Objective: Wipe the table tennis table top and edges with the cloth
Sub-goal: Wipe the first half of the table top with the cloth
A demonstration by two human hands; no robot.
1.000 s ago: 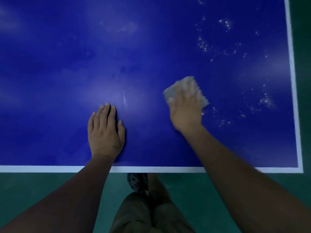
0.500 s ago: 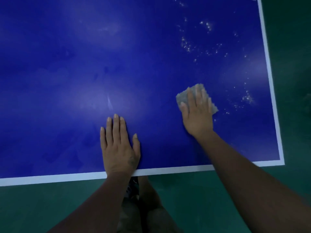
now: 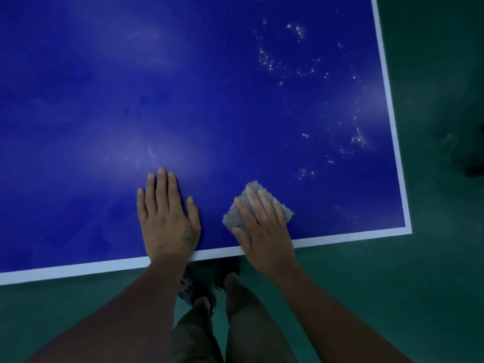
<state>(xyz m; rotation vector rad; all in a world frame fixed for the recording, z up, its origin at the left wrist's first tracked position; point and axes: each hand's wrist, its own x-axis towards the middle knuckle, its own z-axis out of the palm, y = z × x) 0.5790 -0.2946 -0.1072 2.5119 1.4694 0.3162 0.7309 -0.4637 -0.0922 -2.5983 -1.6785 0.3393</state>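
The blue table tennis table fills most of the view, with a white line along its near edge and right edge. A folded grey cloth lies on the top close to the near edge. My right hand presses flat on the cloth with straight fingers, its heel over the white line. My left hand rests flat on the table beside it, fingers straight and together. Pale specks dot the top toward the right edge.
Green floor surrounds the table in front and to the right. My legs and sandalled feet stand just below the near edge. A dark object sits on the floor at the far right.
My right hand has drawn the cloth back toward the near edge and leftward, closer to my left hand. The view has shifted, showing more of the table's right corner.
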